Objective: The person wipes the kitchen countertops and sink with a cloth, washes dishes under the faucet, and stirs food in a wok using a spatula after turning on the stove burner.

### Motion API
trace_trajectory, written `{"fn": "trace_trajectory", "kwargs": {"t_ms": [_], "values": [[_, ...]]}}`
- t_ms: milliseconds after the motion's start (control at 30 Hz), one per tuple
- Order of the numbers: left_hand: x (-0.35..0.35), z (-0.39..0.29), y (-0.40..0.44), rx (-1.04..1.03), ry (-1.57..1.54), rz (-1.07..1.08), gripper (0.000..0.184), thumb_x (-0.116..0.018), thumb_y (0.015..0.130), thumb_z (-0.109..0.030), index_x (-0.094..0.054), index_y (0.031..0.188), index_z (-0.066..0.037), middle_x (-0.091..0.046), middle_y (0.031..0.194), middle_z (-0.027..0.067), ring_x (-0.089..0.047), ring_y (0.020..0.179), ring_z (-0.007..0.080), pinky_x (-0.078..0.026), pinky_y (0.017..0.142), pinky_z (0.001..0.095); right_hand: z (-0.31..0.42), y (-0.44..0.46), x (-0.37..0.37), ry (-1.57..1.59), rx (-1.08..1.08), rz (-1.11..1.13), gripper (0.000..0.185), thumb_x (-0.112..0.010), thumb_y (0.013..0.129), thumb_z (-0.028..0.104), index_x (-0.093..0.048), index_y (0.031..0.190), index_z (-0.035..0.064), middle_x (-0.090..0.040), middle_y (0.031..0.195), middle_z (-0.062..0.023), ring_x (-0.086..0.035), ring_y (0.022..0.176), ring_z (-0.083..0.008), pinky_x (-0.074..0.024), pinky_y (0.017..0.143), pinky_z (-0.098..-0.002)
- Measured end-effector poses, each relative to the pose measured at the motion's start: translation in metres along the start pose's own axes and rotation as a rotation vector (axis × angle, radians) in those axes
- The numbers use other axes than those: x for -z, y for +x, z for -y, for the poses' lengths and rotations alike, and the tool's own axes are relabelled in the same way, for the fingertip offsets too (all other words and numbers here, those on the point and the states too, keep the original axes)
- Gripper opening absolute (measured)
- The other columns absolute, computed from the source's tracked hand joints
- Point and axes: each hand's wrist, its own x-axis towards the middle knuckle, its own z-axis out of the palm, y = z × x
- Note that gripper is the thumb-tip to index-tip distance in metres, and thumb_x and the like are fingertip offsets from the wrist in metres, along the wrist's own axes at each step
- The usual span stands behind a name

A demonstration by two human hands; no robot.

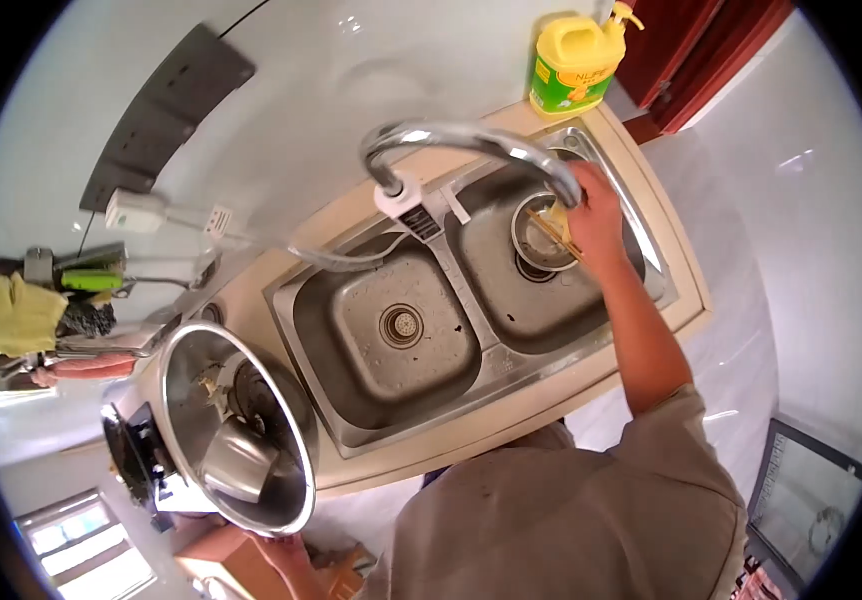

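Observation:
My right hand (599, 218) is closed at the end of the curved chrome faucet (491, 140), over the right sink bowl; the spout hides its fingertips. Below it, a round metal bowl (529, 232) sits by the drain with thin wooden chopsticks (554, 234) lying across it. At lower left my left hand (279, 548) grips the underside of the rim of a large tilted steel basin (303, 470). Inside the basin lie a smaller steel pot (239, 460) on its side and some pale scraps (217, 392).
The left sink bowl (381, 370) has dark specks near its drain. A yellow detergent jug (576, 65) stands at the counter's back right corner. A white plug unit with a cable (136, 212) and hanging cloths (21, 315) are on the wall at left.

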Motion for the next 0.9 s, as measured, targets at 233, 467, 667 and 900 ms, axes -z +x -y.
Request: {"fn": "trace_trajectory", "kwargs": {"t_ms": [233,467,667,900], "values": [[0.015,0.035,-0.084,0.097,0.293,-0.392,0.063,-0.065,0.098,-0.062,-0.05,0.124,-0.008,-0.073,0.101,0.022,-0.073,0.075,0.0358,-0.065,0.063,0.0482,-0.044,0.031,-0.024,0.238,-0.085,0.098,0.018,-0.067,0.099,0.004,-0.071,0.116,-0.0008,-0.069,0.111,-0.0102,-0.067,0.1,-0.0234,-0.0523,0.088,-0.0293],[0.001,0.066,-0.164,0.305,0.542,-0.427,0.051,-0.053,0.109,-0.049,-0.065,0.11,0.0,-0.073,0.091,0.0191,-0.073,0.073,0.0343,-0.064,0.063,0.0458,-0.036,0.06,-0.067,0.175,0.21,0.05,0.025,-0.074,0.087,0.002,-0.072,0.111,0.004,-0.067,0.108,-0.0105,-0.063,0.099,-0.0342,-0.0543,0.086,-0.0419],[0.022,0.074,-0.199,0.393,0.574,-0.439,0.047,-0.057,0.108,-0.043,-0.057,0.126,0.0,-0.075,0.101,0.0212,-0.075,0.073,0.0324,-0.067,0.062,0.0443,-0.01,0.114,-0.094,0.23,0.487,0.075,0.03,-0.074,0.085,0.002,-0.071,0.115,0.0056,-0.066,0.112,-0.0078,-0.062,0.096,-0.0315,-0.054,0.085,-0.0405],[-0.011,0.101,-0.25,0.424,0.567,-0.522,0.062,-0.056,0.108,-0.047,-0.061,0.125,0.012,-0.074,0.096,0.023,-0.074,0.071,0.0324,-0.066,0.061,0.0449,-0.013,0.125,-0.184,0.298,0.936,0.503,0.035,-0.071,0.076,0.005,-0.072,0.111,0.0088,-0.066,0.112,-0.0037,-0.06,0.102,-0.0262,-0.0513,0.093,-0.0371]]}}
